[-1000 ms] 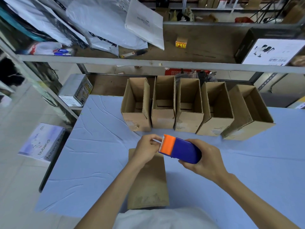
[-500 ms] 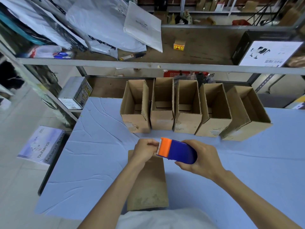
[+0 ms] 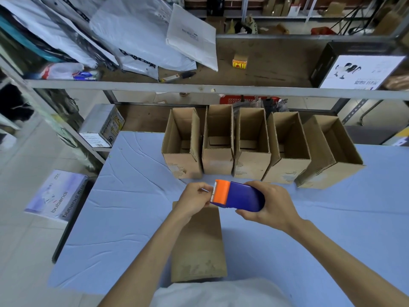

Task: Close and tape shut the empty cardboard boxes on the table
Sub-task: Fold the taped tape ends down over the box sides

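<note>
Covering the table is a pale blue cloth, creased in long shallow folds. Along its far edge stand five open cardboard boxes in a tight row, flaps up, and the rightmost one is angled away from the rest. Nearer the person, a closed box lies flat on the cloth, partly under the forearms.

Above that box, the right hand wraps its fingers and thumb round the blue body of a tape dispenser. The left hand is curled, its fingertips pinching at the toothed edge of the dispenser's orange head. A thin pale sliver shows there, too small to identify.

Behind the row runs a grey metal shelf with a worn brown board. White mailer bags are heaped on its left part, with a marker just in front of them. A small yellow and red carton sits near the middle, and a black carton with a white printed face stands at the right. A printed box rests on a lower shelf to the left. On the pale tiled floor beside the table lies a lilac box marked "bubendi".
</note>
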A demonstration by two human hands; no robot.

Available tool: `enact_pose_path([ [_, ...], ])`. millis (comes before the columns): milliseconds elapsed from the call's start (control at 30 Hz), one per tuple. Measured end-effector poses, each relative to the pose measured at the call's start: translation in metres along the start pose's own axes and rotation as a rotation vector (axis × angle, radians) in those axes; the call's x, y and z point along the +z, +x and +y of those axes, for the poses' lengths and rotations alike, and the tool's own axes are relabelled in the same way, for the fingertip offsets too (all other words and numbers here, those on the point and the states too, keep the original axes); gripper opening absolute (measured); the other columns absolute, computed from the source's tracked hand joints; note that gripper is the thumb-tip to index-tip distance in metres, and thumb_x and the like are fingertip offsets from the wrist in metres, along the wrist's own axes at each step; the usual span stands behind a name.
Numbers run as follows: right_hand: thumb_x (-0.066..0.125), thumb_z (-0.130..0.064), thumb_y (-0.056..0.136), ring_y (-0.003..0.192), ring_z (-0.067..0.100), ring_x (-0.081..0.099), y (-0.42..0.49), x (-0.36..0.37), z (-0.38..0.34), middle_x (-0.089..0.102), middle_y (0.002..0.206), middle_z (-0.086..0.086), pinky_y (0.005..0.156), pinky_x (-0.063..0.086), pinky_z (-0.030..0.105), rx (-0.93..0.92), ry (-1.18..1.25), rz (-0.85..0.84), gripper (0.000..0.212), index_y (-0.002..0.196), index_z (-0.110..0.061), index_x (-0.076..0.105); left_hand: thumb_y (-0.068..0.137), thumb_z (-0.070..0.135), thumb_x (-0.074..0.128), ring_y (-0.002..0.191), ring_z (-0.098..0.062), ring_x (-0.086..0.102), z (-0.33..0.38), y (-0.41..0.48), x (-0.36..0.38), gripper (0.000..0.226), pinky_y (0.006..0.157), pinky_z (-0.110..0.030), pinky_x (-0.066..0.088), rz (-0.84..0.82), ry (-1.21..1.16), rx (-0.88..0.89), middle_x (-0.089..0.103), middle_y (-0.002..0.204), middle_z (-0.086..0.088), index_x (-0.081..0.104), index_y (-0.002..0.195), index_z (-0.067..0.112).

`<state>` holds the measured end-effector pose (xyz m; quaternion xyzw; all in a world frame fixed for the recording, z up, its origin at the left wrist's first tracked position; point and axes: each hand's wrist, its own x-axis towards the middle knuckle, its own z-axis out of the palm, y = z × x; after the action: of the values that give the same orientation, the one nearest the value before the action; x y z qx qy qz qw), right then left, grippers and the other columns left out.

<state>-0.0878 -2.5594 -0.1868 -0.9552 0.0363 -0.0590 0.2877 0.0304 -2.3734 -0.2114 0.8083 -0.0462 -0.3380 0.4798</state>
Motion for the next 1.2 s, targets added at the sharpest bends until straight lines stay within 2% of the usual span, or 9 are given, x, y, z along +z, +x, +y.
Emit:
enact_pose_path([
  [200, 0.083, -0.054, 0.060, 0.078, -0.009, 0.051, 0.005, -0.003, 0.000, 0.067, 0.106, -0.010, 0.066, 0.036, 0.001, 0.036, 0.041, -0.004, 0.073, 0.120, -0.020, 0.059, 0.095, 0.021, 0.060, 0.098, -0.017, 0.067, 0.003, -0.003, -0.004, 0.017, 0.076, -0.021, 0.054, -0.049, -0.061, -0.031, 0.069, 0.106, -0.008, 0.066, 0.108, 0.013],
  [367, 0.081, -0.055, 0.061, 0.086, 0.002, 0.056, 0.005, 0.000, 0.000, 0.067, 0.109, -0.006, 0.069, 0.039, 0.004, 0.036, 0.070, -0.027, 0.075, 0.122, -0.018, 0.057, 0.095, 0.018, 0.060, 0.094, -0.015, 0.067, 0.005, -0.006, -0.005, 0.011, 0.066, -0.017, 0.053, -0.051, -0.073, -0.031, 0.067, 0.106, -0.007, 0.064, 0.105, 0.017],
  [500, 0.084, -0.049, 0.062, 0.086, 0.000, 0.054, 0.005, 0.000, 0.002, 0.067, 0.110, -0.007, 0.069, 0.038, 0.003, 0.042, 0.062, -0.024, 0.072, 0.122, -0.018, 0.057, 0.094, 0.017, 0.061, 0.092, -0.011, 0.066, 0.004, -0.006, -0.006, 0.009, 0.062, -0.013, 0.049, -0.033, -0.072, -0.018, 0.068, 0.104, -0.007, 0.066, 0.102, 0.016],
  [667, 0.081, -0.055, 0.063, 0.089, 0.001, 0.056, 0.010, -0.001, 0.003, 0.066, 0.112, -0.009, 0.071, 0.041, 0.005, 0.022, 0.074, -0.072, 0.073, 0.123, -0.020, 0.055, 0.093, 0.010, 0.060, 0.090, -0.014, 0.066, 0.002, -0.001, -0.005, 0.010, 0.062, -0.016, 0.050, 0.038, -0.056, -0.050, 0.068, 0.099, -0.005, 0.067, 0.098, 0.015],
  [867, 0.077, -0.055, 0.068, 0.098, 0.004, 0.056, 0.027, -0.005, 0.003, 0.065, 0.117, -0.008, 0.078, 0.050, 0.014, -0.069, 0.060, -0.165, 0.073, 0.127, -0.020, 0.052, 0.094, 0.007, 0.054, 0.089, -0.016, 0.065, -0.003, 0.007, -0.004, 0.015, 0.074, -0.027, 0.055, 0.164, 0.000, -0.122, 0.067, 0.095, -0.005, 0.067, 0.097, 0.013],
  [933, 0.077, -0.055, 0.069, 0.098, 0.004, 0.057, 0.027, -0.006, 0.006, 0.064, 0.118, -0.009, 0.078, 0.051, 0.014, -0.064, 0.070, -0.195, 0.073, 0.128, -0.021, 0.051, 0.094, 0.004, 0.052, 0.086, -0.016, 0.064, -0.001, 0.006, -0.004, 0.018, 0.074, -0.028, 0.055, 0.169, -0.004, -0.126, 0.066, 0.088, -0.002, 0.066, 0.091, 0.015],
  [1033, 0.077, -0.055, 0.069, 0.095, 0.002, 0.058, 0.024, -0.009, 0.008, 0.064, 0.117, -0.010, 0.076, 0.050, 0.011, -0.061, 0.081, -0.229, 0.071, 0.127, -0.023, 0.051, 0.091, 0.008, 0.055, 0.084, -0.016, 0.065, -0.001, 0.005, 0.000, 0.020, 0.082, -0.035, 0.057, 0.170, 0.032, -0.127, 0.064, 0.079, 0.004, 0.065, 0.079, 0.020],
  [1133, 0.079, -0.052, 0.068, 0.092, 0.005, 0.058, 0.019, -0.022, 0.019, 0.066, 0.113, -0.009, 0.072, 0.043, 0.005, -0.061, -0.028, -0.225, 0.068, 0.124, -0.022, 0.053, 0.076, 0.015, 0.061, 0.070, -0.019, 0.057, -0.010, 0.005, -0.011, 0.013, 0.070, -0.027, 0.051, 0.243, 0.064, -0.111, 0.063, 0.069, 0.004, 0.067, 0.064, 0.017],
  [1200, 0.080, -0.052, 0.067, 0.092, 0.007, 0.059, 0.018, -0.036, 0.028, 0.067, 0.109, -0.009, 0.071, 0.045, 0.010, -0.005, -0.065, -0.192, 0.067, 0.122, -0.023, 0.055, 0.075, 0.010, 0.061, 0.064, -0.018, 0.058, -0.014, 0.002, -0.022, 0.015, 0.063, -0.022, 0.047, 0.273, 0.058, -0.100, 0.066, 0.067, 0.001, 0.070, 0.064, 0.014],
])
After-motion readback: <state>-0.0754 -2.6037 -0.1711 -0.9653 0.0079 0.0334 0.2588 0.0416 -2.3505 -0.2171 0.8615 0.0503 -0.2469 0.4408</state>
